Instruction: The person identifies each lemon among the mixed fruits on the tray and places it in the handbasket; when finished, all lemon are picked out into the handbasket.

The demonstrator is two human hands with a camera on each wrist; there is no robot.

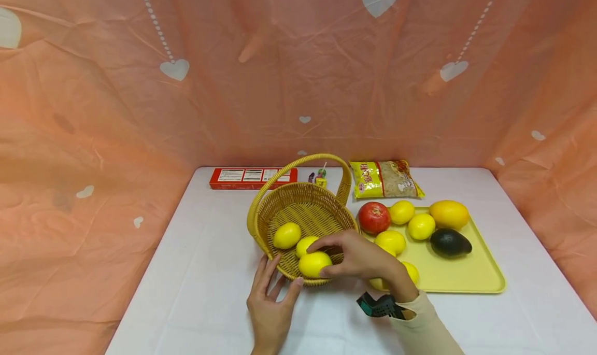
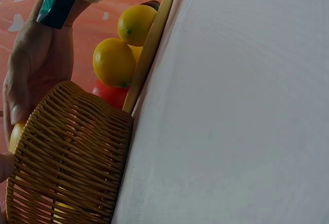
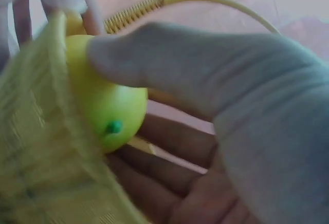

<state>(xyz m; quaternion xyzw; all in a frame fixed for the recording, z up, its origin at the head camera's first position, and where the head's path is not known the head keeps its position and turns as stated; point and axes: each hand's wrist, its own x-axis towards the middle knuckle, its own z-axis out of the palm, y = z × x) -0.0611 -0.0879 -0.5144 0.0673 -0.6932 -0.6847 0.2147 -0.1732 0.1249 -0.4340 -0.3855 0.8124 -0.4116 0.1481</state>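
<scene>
A wicker basket (image 1: 305, 202) with a tall arched handle stands in the middle of the table. My left hand (image 1: 272, 306) holds its near-left rim, thumb and fingertips at the edge. Inside the near rim my right hand (image 1: 361, 256) pinches a yellow lemon (image 1: 314, 265) between thumb and fingers. The right wrist view shows that lemon (image 3: 115, 106) close against the basket wall (image 3: 46, 126), its green stem tip showing. Two other lemons lie in the basket: one at the left (image 1: 286, 236), another (image 1: 305, 245) partly hidden behind the held one.
Right of the basket, a yellow tray (image 1: 466, 277) carries several lemons (image 1: 422, 226), a red pomegranate (image 1: 374, 217), a mango (image 1: 449, 214) and a dark avocado (image 1: 450, 242). Behind are a red box (image 1: 254, 178), small wrapped sweets (image 1: 321, 180) and a yellow food packet (image 1: 386, 179).
</scene>
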